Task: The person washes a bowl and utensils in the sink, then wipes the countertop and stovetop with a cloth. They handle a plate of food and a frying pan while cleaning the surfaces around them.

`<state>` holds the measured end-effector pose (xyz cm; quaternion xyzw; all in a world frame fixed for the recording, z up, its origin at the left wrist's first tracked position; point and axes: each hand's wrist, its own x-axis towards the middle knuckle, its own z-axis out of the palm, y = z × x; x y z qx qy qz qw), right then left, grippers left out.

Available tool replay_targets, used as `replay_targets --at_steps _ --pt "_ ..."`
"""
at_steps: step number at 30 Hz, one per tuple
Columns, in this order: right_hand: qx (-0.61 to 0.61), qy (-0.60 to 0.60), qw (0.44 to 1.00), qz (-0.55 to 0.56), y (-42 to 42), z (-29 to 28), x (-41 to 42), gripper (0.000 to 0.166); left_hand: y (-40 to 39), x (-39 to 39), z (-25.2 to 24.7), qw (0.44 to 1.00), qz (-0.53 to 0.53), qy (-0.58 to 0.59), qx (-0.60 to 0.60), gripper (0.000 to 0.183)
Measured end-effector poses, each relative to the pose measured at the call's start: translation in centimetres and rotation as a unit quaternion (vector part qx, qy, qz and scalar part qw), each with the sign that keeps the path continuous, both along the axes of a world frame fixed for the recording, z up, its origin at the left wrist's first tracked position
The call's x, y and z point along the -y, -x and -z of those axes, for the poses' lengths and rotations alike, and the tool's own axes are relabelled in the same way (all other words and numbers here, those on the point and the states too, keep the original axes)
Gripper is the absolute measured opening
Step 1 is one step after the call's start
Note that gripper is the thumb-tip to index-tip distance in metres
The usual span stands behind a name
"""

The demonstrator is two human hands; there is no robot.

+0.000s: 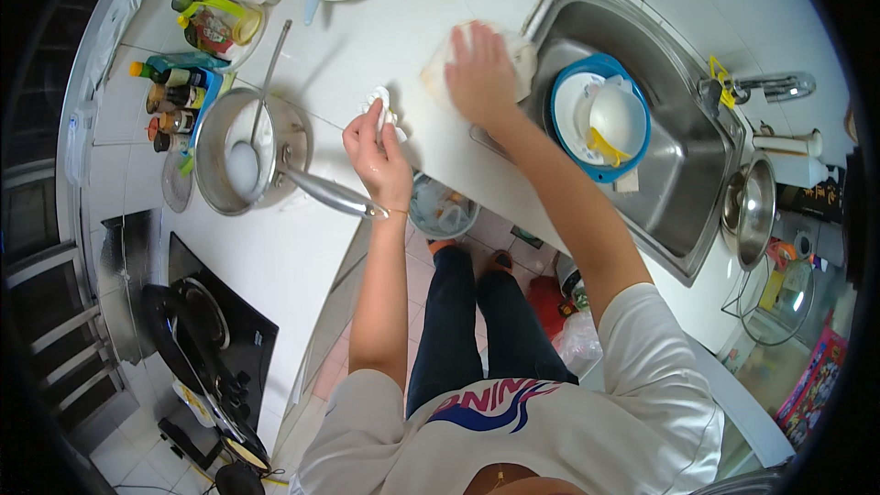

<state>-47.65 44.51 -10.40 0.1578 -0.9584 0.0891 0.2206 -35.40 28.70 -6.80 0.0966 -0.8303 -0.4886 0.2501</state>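
My left hand point(378, 151) pinches a crumpled white tissue or wrapper point(377, 97) between thumb and fingers, above the front of the white countertop point(405, 34). With its fingers stretched out, my right hand point(481, 72) presses a pale cloth point(522, 58) flat to the counter beside the sink; the hand hides much of the cloth. To the left of my left hand stands a steel saucepan point(237, 151) with a ladle point(244, 165) in it. The pan's handle point(337, 194) reaches across to my left wrist.
In the steel sink point(687, 199) sits a blue basin point(598, 65) with white bowls point(615, 117). A faucet point(770, 86) rises behind it. Bottles point(182, 96) line the left wall near a black cooktop point(240, 330). A lined bin point(443, 210) stands below the counter edge.
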Motion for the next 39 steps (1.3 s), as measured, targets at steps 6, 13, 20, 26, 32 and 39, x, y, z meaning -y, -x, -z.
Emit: replay_targets --at_steps 6,13,20,26,32,39 --pt "-0.030 -0.091 0.986 0.140 13.1 1.0 -5.8 0.059 2.1 1.8 -0.3 1.000 0.015 -0.012 0.024 0.035" --pt "-0.014 -0.098 0.964 0.245 21.8 1.2 -9.5 0.060 2.3 2.6 0.6 1.000 0.025 -0.010 0.013 0.035" --pt "-0.015 -0.079 0.994 -0.069 9.6 -0.1 2.1 0.053 3.5 2.3 -0.4 0.998 -0.032 -0.047 0.005 0.035" --pt "0.082 -0.001 0.988 -0.132 -5.6 -3.5 3.5 0.055 4.0 2.4 -1.2 0.998 -0.039 -0.053 -0.012 0.036" --pt "0.117 -0.051 0.983 -0.130 1.3 -4.2 2.6 0.059 3.4 3.9 0.3 0.999 -0.045 -0.028 -0.003 0.035" --pt "-0.049 -0.093 0.994 0.001 19.7 -0.6 5.2 0.059 3.3 3.5 0.7 0.997 -0.031 -0.060 0.035 0.035"
